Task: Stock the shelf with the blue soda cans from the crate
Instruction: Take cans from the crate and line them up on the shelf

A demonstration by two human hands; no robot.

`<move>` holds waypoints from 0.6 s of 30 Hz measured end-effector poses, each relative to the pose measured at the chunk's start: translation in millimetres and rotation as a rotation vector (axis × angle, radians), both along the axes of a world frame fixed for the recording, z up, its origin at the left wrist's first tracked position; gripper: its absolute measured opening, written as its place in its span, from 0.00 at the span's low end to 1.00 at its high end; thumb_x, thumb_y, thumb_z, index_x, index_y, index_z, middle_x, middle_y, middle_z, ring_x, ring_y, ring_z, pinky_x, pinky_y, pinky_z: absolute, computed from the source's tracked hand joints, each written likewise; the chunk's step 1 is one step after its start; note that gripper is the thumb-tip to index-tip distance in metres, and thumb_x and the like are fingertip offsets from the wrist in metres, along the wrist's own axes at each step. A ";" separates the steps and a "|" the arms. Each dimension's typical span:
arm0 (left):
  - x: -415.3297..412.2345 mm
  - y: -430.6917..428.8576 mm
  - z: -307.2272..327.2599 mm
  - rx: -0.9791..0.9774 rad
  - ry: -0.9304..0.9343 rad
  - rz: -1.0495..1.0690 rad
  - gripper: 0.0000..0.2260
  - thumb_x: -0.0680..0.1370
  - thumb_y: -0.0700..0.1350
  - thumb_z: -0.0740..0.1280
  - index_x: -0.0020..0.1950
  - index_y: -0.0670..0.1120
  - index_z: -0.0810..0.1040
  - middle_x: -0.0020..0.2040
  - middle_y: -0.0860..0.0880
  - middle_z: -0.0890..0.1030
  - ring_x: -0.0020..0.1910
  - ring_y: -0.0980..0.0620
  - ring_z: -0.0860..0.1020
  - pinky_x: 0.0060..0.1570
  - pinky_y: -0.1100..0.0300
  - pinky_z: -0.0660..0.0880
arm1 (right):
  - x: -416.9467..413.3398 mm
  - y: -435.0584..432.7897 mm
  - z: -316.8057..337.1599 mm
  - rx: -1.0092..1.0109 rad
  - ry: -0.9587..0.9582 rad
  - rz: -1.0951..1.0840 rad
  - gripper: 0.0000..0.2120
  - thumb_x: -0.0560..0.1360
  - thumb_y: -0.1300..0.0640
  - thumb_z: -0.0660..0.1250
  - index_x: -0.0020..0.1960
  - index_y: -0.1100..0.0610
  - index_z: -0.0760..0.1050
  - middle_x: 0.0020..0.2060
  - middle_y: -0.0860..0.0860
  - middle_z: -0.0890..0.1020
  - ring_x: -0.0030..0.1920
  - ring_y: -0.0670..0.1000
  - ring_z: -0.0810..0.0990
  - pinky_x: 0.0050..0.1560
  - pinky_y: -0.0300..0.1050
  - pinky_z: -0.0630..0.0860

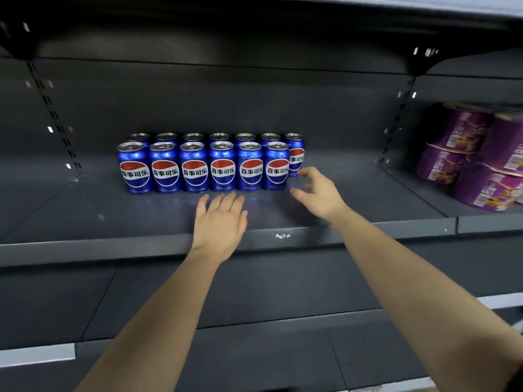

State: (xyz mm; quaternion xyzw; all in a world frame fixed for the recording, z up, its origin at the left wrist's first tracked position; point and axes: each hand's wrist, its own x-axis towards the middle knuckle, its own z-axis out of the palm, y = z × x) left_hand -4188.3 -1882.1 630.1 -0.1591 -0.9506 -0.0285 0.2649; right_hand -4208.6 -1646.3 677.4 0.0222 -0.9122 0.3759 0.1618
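Several blue soda cans (222,166) stand upright in two rows on the dark grey shelf (85,213), labels facing me. The back row reaches one can further right, ending in a can (295,154). My left hand (219,222) hovers flat over the shelf just in front of the front row, fingers straight, holding nothing. My right hand (317,190) is to the right of the rows, fingers spread and loosely bent beside the rightmost cans, not touching any can. The crate is out of sight.
Purple tubs (475,157) are stacked on the neighbouring shelf section at the right. Slotted uprights (53,114) frame the bay. A shelf board hangs overhead, and a lower shelf (254,292) runs beneath my arms. Bare shelf surface lies on either side of the cans.
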 end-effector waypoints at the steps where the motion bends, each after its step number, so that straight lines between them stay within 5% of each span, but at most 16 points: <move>1: 2.9 -1.5 -0.5 0.007 -0.004 0.008 0.24 0.79 0.52 0.47 0.65 0.45 0.76 0.63 0.46 0.78 0.60 0.45 0.76 0.66 0.46 0.58 | 7.2 2.4 1.8 0.038 0.020 0.010 0.22 0.74 0.56 0.70 0.67 0.58 0.70 0.64 0.52 0.76 0.63 0.54 0.75 0.64 0.50 0.72; 10: 59.4 4.7 -4.2 0.041 0.028 -0.021 0.21 0.80 0.51 0.53 0.69 0.44 0.72 0.68 0.45 0.74 0.66 0.45 0.72 0.70 0.47 0.56 | 69.9 18.7 -2.6 0.081 0.033 0.026 0.20 0.75 0.54 0.69 0.65 0.54 0.74 0.64 0.51 0.77 0.61 0.52 0.77 0.61 0.45 0.73; 18: 143.1 23.6 -40.8 0.052 -0.060 -0.052 0.25 0.79 0.53 0.49 0.67 0.44 0.74 0.66 0.45 0.76 0.65 0.45 0.72 0.68 0.47 0.59 | 146.7 22.6 -41.2 -0.006 0.049 0.055 0.16 0.75 0.56 0.68 0.62 0.55 0.77 0.59 0.52 0.80 0.59 0.49 0.79 0.61 0.43 0.73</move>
